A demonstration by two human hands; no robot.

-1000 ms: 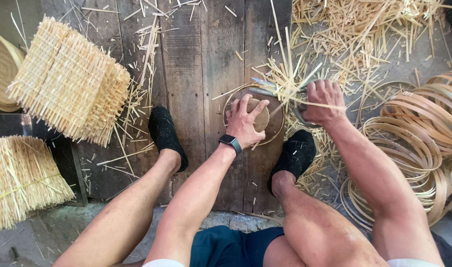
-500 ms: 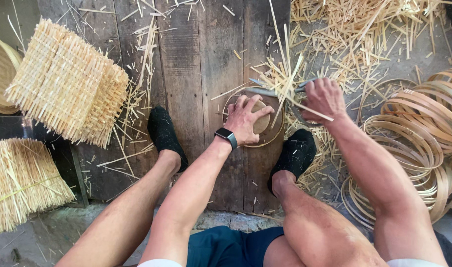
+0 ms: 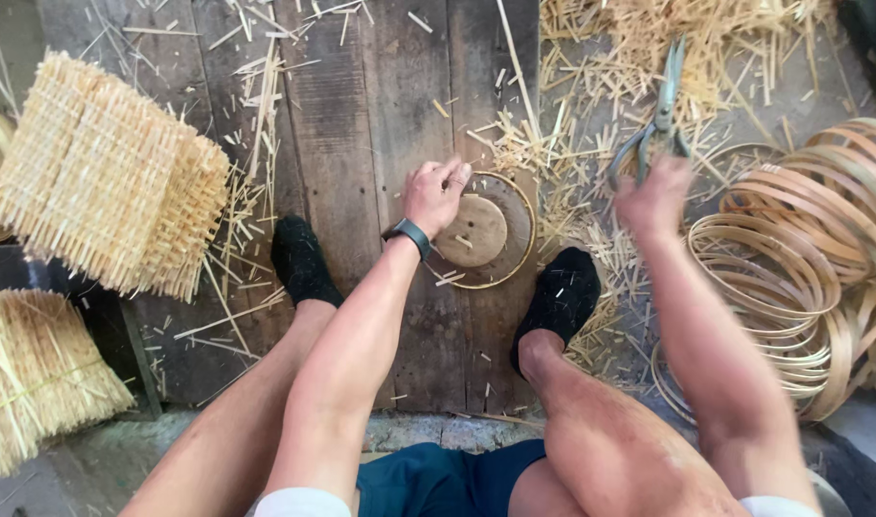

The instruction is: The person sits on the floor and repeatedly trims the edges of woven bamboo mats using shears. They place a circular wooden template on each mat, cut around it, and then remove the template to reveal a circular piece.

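My left hand (image 3: 434,196) rests on the left rim of a round wooden disc (image 3: 473,230) set inside a thin bamboo hoop (image 3: 526,230) on the plank floor. A dark watch sits on that wrist. My right hand (image 3: 654,196) is raised to the right of the disc and grips the handles of metal shears (image 3: 660,113), blades pointing away from me over the bamboo scraps; the hand is motion-blurred. My feet in black socks (image 3: 302,258) (image 3: 560,297) flank the disc.
Stacks of square woven bamboo mats (image 3: 108,172) sit at the left, with another bundle (image 3: 31,378) lower left. A pile of bamboo hoops (image 3: 802,258) lies at the right. Trimmed bamboo strips (image 3: 639,38) litter the boards at the back.
The woven strips that stuck out around the disc are gone from it. My right hand has lifted up and to the right with the shears. My left hand has slid to the disc's left rim.
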